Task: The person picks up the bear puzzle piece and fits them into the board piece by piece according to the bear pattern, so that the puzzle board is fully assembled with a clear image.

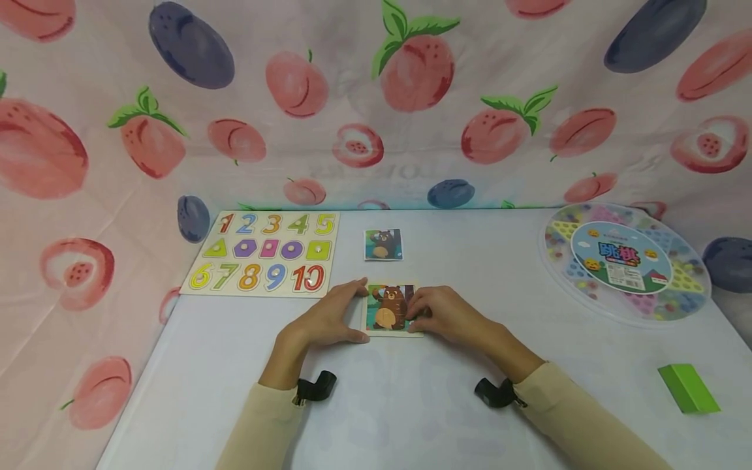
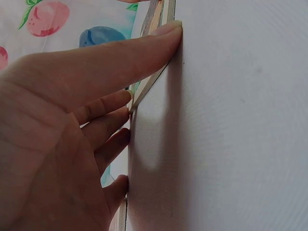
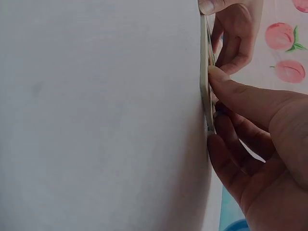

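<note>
A small square bear jigsaw puzzle (image 1: 388, 312) in a pale wooden frame lies on the white table. My left hand (image 1: 329, 318) holds its left side, with the thumb at the lower left corner and the index finger by the upper left one. At the right edge, my right hand (image 1: 449, 314) has its fingers bent and the thumb near them. They cover part of the picture, so any loose piece between them is hidden. Seen edge-on in the right wrist view, the frame (image 3: 204, 72) meets the right thumb (image 3: 236, 91).
Behind the puzzle lies a bear picture card (image 1: 384, 245). A number-and-shape board (image 1: 264, 253) sits at the back left. At the right are a round, clear-lidded game box (image 1: 625, 261) and a green block (image 1: 689, 389). A fruit-print curtain (image 1: 352, 98) hangs along the back.
</note>
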A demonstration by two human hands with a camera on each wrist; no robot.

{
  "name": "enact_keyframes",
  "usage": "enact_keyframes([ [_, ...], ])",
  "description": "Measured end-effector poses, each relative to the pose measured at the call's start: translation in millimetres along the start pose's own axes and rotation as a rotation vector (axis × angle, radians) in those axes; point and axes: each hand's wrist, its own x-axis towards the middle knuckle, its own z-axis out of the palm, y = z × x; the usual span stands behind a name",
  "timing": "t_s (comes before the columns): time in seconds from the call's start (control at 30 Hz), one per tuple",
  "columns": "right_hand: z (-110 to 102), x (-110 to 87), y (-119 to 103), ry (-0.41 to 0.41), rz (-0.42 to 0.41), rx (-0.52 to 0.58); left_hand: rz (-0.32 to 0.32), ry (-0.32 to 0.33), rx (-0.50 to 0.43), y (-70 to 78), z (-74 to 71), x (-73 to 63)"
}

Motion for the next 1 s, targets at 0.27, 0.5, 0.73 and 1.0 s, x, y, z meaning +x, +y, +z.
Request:
enact_keyframes([
  [0.27, -2.3, -0.5, 0.0, -0.016, 0.03, 0.051, -0.008, -0.004, 0.004, -0.8, 0.6, 0.9],
  [0.5, -0.6, -4.7, 1.8, -0.017, 0.063, 0.069, -0.009, -0.002, 0.009, -0.7, 1.1, 2.1],
  [0.73, -1.2, -20.0, 6.4, 0.044, 0.072, 0.11, -0.004, -0.007, 0.013, 1.7, -0.8, -0.7],
  [1.0, -7.5, -32.1, 11.5, 0.099, 0.088, 0.112, -0.017, 0.021, 0.024, 0.6, -0.4, -5.5],
])
